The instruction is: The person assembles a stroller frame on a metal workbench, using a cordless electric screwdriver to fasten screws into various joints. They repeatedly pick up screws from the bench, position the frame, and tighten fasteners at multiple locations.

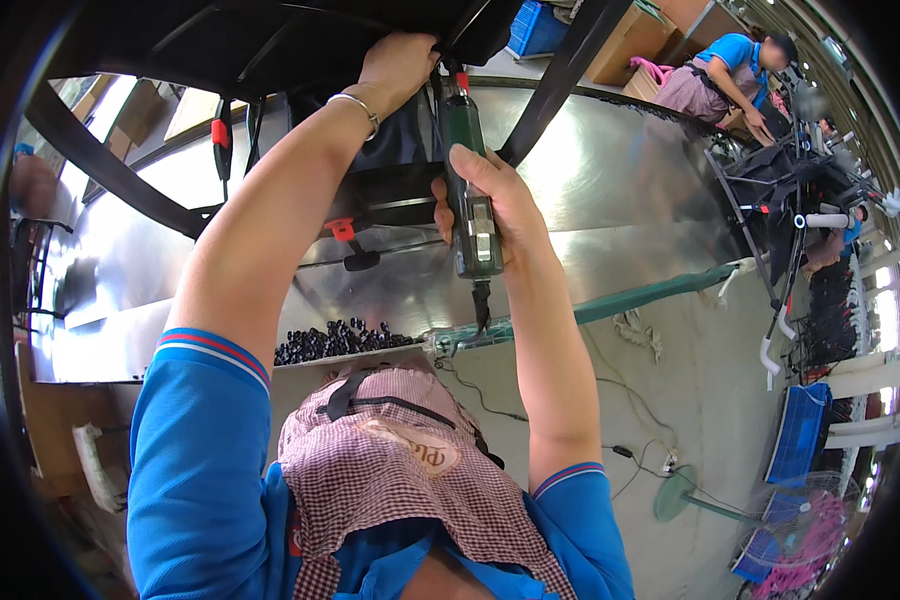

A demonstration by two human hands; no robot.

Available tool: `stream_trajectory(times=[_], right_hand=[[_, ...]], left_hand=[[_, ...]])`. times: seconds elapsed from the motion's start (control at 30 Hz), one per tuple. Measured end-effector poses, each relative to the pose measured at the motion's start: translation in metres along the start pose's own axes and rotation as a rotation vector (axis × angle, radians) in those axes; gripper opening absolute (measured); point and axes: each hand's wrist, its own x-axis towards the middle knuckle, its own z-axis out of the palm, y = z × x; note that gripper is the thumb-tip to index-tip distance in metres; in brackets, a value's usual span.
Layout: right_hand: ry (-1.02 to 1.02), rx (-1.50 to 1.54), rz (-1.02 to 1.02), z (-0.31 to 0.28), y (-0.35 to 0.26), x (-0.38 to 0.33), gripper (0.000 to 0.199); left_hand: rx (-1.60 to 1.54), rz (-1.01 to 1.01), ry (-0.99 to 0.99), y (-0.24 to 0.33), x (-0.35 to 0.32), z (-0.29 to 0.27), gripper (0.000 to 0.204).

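My right hand [500,195] is wrapped round a dark electric screwdriver [462,130], its red-collared tip pointing up and away from me. A cable hangs from its lower end. Right beside that tip, my left hand [402,68] is closed against the underside of a black fabric stroller-like frame [200,45]. Its fingertips are hidden, so what they pinch cannot be made out. Dark curved frame tubes [560,85] spread to both sides. Below my left wrist, a red clip [341,229] sits on a black part of the frame.
The frame stands over a shiny metal table [610,190]. Small black parts [340,342] are heaped at its near edge, beside a green-wrapped edge strip [610,308]. Cables cross the floor near a green fan [675,492]. At the far right a person [720,80] handles another frame [770,200].
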Motion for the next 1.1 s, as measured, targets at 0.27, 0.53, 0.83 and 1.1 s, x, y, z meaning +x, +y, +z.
stream_trajectory(times=[0.27, 0.53, 0.83, 1.1], right_hand=[[-0.016, 0.016, 0.032, -0.001, -0.004, 0.018, 0.048], [0.005, 0.019, 0.058, -0.001, -0.006, 0.02, 0.049], [0.009, 0.032, 0.05, 0.001, -0.006, 0.021, 0.05], [0.015, 0.028, 0.063, 0.003, -0.009, 0.021, 0.047]], left_hand=[[-0.039, 0.055, -0.043, -0.004, 0.005, -0.002, 0.022], [-0.065, 0.031, -0.066, -0.001, 0.005, -0.007, 0.022], [-0.063, 0.077, -0.094, -0.005, 0.005, -0.011, 0.02], [-0.107, 0.11, -0.055, -0.009, 0.004, -0.006, 0.023]])
